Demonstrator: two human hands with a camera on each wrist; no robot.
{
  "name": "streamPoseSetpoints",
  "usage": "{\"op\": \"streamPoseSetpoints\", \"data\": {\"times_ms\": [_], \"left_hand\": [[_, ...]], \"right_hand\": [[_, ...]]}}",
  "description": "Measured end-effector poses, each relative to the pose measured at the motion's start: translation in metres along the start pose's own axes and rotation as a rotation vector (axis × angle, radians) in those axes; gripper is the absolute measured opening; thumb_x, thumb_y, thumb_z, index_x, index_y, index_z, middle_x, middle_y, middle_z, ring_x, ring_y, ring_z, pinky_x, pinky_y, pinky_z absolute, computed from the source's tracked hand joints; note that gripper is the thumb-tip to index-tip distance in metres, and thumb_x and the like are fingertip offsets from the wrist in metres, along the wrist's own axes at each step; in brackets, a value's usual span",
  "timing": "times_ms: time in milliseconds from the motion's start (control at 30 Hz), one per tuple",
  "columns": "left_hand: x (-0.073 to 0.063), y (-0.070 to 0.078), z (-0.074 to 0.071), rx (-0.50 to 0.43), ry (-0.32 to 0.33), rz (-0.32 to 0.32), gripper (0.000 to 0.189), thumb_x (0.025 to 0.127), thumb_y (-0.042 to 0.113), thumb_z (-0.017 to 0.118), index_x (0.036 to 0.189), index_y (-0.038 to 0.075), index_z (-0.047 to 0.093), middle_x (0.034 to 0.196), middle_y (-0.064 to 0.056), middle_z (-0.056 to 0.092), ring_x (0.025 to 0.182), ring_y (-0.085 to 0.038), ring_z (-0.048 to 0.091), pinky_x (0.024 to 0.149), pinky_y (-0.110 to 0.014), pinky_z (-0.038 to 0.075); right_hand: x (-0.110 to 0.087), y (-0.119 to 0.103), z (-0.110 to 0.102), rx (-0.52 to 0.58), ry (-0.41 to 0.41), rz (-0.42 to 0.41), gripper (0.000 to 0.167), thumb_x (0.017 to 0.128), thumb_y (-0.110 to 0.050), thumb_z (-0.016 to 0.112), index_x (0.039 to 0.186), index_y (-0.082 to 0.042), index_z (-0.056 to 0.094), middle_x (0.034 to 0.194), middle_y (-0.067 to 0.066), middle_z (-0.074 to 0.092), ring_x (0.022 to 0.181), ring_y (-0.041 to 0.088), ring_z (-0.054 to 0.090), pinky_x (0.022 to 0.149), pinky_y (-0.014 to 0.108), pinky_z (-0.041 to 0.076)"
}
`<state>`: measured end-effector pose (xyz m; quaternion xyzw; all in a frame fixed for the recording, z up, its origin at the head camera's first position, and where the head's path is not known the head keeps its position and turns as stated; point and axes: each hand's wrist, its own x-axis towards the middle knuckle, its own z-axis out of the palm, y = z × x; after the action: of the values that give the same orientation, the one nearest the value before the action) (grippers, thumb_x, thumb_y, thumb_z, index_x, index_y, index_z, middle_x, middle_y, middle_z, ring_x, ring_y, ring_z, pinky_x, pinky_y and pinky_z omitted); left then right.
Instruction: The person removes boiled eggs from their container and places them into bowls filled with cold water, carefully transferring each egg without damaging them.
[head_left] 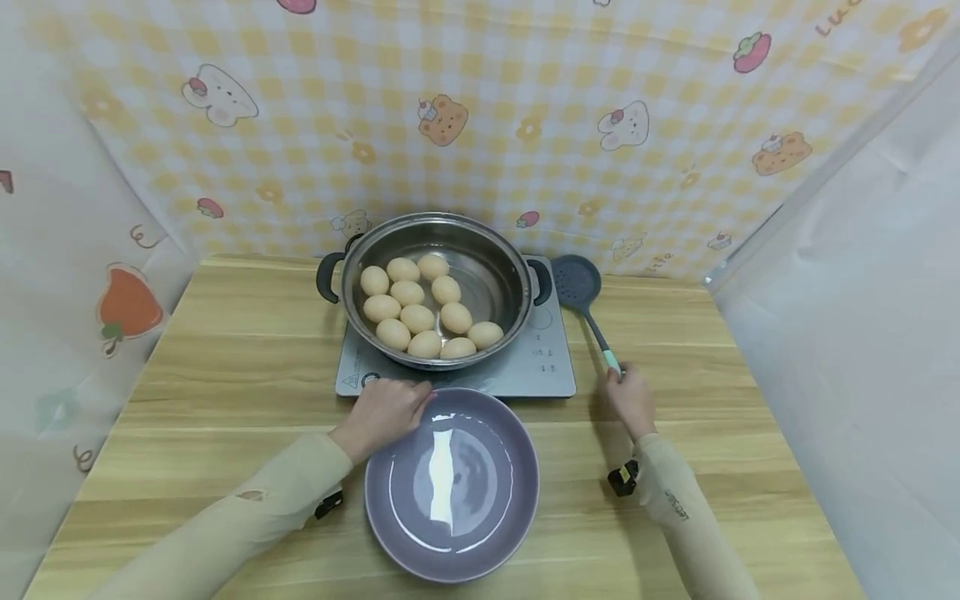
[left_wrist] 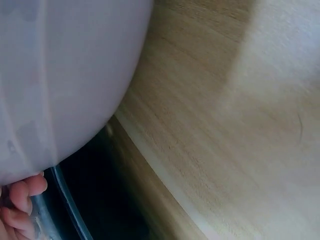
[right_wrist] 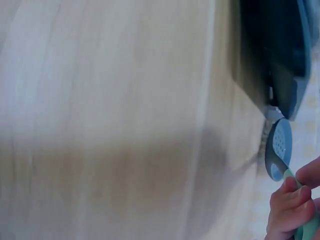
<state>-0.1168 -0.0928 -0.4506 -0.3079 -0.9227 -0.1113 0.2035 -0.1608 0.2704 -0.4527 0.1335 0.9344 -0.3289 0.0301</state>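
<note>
My left hand [head_left: 387, 417] grips the far left rim of a purple round plate [head_left: 517, 492], which is bare inside. In the left wrist view the curled fingers [left_wrist: 31, 190] sit at the edge of the plate's outer side [left_wrist: 65, 75]. My right hand [head_left: 632, 402] holds the mint-green handle [head_left: 611, 360] of a slotted skimmer with a dark grey perforated head [head_left: 576, 282]. Its fingers [right_wrist: 292, 207] wrap the handle in the right wrist view. Beyond the plate, a two-handled steel pot [head_left: 491, 283] contains several light brown eggs [head_left: 417, 318], mostly toward its left and front.
The pot stands on a flat silver induction cooker [head_left: 536, 367] with panel markings at its right. Under everything is a wood-grain table [head_left: 247, 350]. A yellow checked cloth [head_left: 517, 92] backs it, and pale sheets [head_left: 847, 275] hang at both sides.
</note>
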Motion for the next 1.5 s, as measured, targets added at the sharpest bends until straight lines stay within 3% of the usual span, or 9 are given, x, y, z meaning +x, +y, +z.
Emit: {"op": "streamPoseSetpoints", "data": {"times_ms": [167, 333, 500, 733, 1000, 1133, 1267, 1500], "left_hand": [[0.005, -0.003, -0.001, 0.035, -0.02, 0.044, 0.024, 0.083, 0.023, 0.061, 0.064, 0.012, 0.052, 0.043, 0.005, 0.034, 0.035, -0.011, 0.033, 0.032, -0.026, 0.026], [0.011, -0.004, -0.006, 0.068, -0.067, 0.059, 0.029, 0.083, 0.023, 0.062, 0.059, 0.012, 0.05, 0.042, 0.005, 0.032, 0.035, -0.012, 0.034, 0.032, -0.028, 0.027], [0.011, -0.004, -0.005, 0.109, -0.051, 0.07, 0.03, 0.082, 0.024, 0.062, 0.057, 0.013, 0.049, 0.041, 0.005, 0.033, 0.034, -0.013, 0.035, 0.031, -0.029, 0.028], [0.008, -0.003, -0.002, 0.109, -0.001, 0.072, 0.029, 0.082, 0.025, 0.061, 0.059, 0.013, 0.048, 0.041, 0.006, 0.031, 0.033, -0.01, 0.028, 0.03, -0.027, 0.023], [0.006, -0.003, 0.0, 0.087, 0.028, 0.05, 0.028, 0.081, 0.025, 0.061, 0.06, 0.013, 0.049, 0.04, 0.006, 0.031, 0.032, -0.012, 0.029, 0.03, -0.028, 0.023], [0.005, -0.003, 0.001, 0.088, 0.027, 0.046, 0.028, 0.082, 0.026, 0.059, 0.059, 0.013, 0.048, 0.04, 0.005, 0.032, 0.032, -0.012, 0.029, 0.03, -0.028, 0.023], [0.005, -0.003, 0.002, 0.091, 0.029, 0.046, 0.028, 0.082, 0.026, 0.058, 0.06, 0.013, 0.049, 0.04, 0.005, 0.034, 0.032, -0.014, 0.032, 0.03, -0.029, 0.024], [0.004, -0.003, 0.002, 0.109, 0.036, 0.051, 0.028, 0.082, 0.027, 0.059, 0.06, 0.013, 0.048, 0.04, 0.006, 0.031, 0.032, -0.012, 0.029, 0.03, -0.028, 0.022]], "right_hand": [[-0.006, -0.004, -0.019, -0.045, -0.001, -0.012, 0.04, 0.093, -0.016, 0.038, 0.12, 0.013, 0.044, 0.058, 0.003, 0.045, 0.042, 0.01, 0.037, 0.038, 0.025, 0.031], [-0.017, -0.008, -0.04, -0.095, 0.018, -0.066, 0.04, 0.093, -0.015, 0.037, 0.12, 0.014, 0.044, 0.061, 0.01, 0.052, 0.043, 0.012, 0.04, 0.038, 0.025, 0.033], [-0.032, -0.019, -0.062, -0.142, 0.115, -0.178, 0.035, 0.092, -0.011, 0.042, 0.114, 0.016, 0.049, 0.076, 0.026, 0.06, 0.044, 0.015, 0.047, 0.038, 0.027, 0.036], [-0.052, -0.039, -0.084, -0.251, 0.284, -0.328, 0.029, 0.089, -0.01, 0.05, 0.106, 0.012, 0.056, 0.066, 0.024, 0.06, 0.038, 0.018, 0.04, 0.035, 0.029, 0.03], [-0.063, -0.064, -0.086, -0.408, 0.44, -0.629, 0.021, 0.083, -0.007, 0.059, 0.097, 0.008, 0.061, 0.061, 0.016, 0.059, 0.036, 0.016, 0.038, 0.032, 0.026, 0.024], [-0.063, -0.073, -0.083, -0.474, 0.536, -0.77, 0.017, 0.08, -0.005, 0.061, 0.094, 0.005, 0.061, 0.066, 0.015, 0.062, 0.033, 0.015, 0.037, 0.031, 0.025, 0.023], [-0.061, -0.08, -0.079, -0.512, 0.595, -0.849, 0.014, 0.08, -0.003, 0.061, 0.093, 0.002, 0.06, 0.067, 0.014, 0.06, 0.033, 0.015, 0.035, 0.03, 0.025, 0.022], [-0.059, -0.087, -0.07, -0.578, 0.628, -0.95, 0.015, 0.079, 0.001, 0.062, 0.094, 0.0, 0.059, 0.061, 0.01, 0.049, 0.038, 0.016, 0.035, 0.031, 0.024, 0.02]]}}
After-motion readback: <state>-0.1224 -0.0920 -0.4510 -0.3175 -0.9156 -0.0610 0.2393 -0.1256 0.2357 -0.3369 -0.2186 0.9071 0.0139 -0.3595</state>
